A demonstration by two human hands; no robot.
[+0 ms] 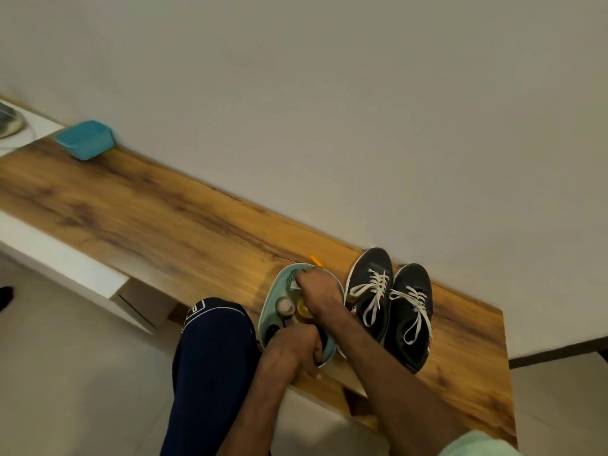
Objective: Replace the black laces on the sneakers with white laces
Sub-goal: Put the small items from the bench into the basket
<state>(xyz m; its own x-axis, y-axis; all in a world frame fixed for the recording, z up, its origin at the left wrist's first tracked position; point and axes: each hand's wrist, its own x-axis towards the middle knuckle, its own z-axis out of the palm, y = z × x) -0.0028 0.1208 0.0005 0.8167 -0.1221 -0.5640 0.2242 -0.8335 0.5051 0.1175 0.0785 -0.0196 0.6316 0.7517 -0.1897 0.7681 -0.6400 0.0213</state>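
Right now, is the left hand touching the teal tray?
Touching. Head view shows the left hand gripping the teal tray at its near rim, fingers curled over the edge.

Home: wooden desk [164, 209], plain wall [329, 93]

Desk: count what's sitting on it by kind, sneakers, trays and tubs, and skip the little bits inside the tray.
sneakers: 2
tray: 1
blue tub: 1
Total: 4
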